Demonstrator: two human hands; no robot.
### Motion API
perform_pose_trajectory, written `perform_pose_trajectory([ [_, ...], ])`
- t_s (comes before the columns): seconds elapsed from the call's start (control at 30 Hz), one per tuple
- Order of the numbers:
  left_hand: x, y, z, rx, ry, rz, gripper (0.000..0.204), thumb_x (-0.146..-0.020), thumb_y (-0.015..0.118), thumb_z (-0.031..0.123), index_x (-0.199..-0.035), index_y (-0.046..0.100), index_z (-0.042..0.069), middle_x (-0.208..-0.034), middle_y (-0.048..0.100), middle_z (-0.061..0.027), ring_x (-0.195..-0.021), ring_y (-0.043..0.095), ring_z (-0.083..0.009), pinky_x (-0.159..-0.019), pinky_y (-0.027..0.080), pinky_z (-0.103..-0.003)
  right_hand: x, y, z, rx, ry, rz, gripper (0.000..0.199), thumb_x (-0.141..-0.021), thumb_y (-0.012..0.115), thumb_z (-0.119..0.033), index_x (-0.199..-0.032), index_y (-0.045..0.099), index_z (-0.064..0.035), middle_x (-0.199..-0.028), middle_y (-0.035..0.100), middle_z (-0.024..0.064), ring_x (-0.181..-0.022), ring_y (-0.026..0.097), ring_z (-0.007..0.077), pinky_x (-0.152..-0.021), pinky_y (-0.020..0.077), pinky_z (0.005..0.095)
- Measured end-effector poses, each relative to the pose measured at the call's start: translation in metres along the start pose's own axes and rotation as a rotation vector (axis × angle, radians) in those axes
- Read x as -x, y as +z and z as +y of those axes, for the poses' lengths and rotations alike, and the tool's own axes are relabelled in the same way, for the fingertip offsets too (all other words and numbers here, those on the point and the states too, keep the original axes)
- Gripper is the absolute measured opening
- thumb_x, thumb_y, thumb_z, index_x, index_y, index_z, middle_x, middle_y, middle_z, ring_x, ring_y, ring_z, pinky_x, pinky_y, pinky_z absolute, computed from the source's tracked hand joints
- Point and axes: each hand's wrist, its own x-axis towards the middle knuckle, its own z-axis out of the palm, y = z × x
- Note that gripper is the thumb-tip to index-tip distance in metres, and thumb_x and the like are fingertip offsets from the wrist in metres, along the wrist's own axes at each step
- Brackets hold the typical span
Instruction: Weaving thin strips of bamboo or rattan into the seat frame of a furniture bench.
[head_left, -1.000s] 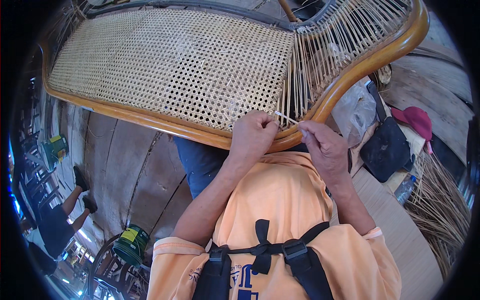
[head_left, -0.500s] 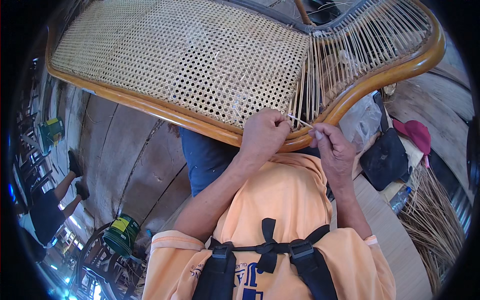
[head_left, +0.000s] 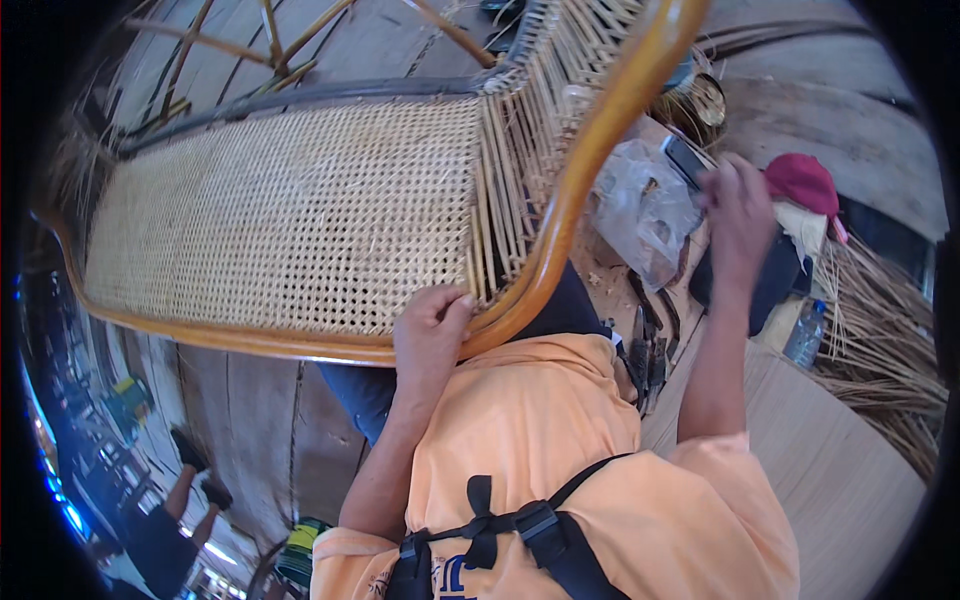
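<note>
Left hand (head_left: 432,330) grips chair frame (head_left: 560,230), plastic bag (head_left: 640,215) beside.

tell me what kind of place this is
Probably a cane furniture workshop: a half-woven cane panel in a curved wooden frame, loose cane strands heaped on the right, and a plank floor below.

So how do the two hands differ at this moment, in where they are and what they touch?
The left hand rests on the wooden chair frame at the edge of the woven cane panel, while the right hand is stretched out to the side, away from the chair. The left hand curls its fingers against the loose cane strands; the right hand touches a dark phone-like object near a clear plastic bag. Both are bare.
</note>
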Motion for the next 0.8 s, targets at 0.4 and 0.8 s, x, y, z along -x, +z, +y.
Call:
perform_pose_trajectory([
  [0.4, 0.003, 0.015, -0.003, -0.221, 0.009, 0.201, 0.02, -0.082, 0.066, 0.015, -0.092, 0.067, -0.002, -0.084, 0.064, -0.0131, -0.074, 0.061, -0.0198, -0.07, 0.048, -0.03, -0.138, 0.134, 0.189, 0.442, -0.159, -0.26, 0.029, -0.09, 0.049, -0.023, -0.11, 0.06, -0.0063, -0.107, 0.062, 0.0215, -0.103, 0.059, 0.0354, -0.086, 0.0456, 0.0421],
  [0.8, 0.001, 0.017, 0.002, -0.168, -0.041, 0.23, 0.026, -0.085, 0.062, 0.007, -0.109, 0.055, 0.0, -0.079, 0.058, -0.0019, -0.066, 0.051, -0.0048, -0.061, 0.045, -0.021, -0.005, 0.038, 0.023, -0.068, 0.047, -0.199, 0.017, -0.091, 0.057, -0.01, -0.102, 0.063, 0.0013, -0.078, 0.06, 0.0008, -0.064, 0.052, 0.0054, -0.057, 0.0409, 0.0185],
])
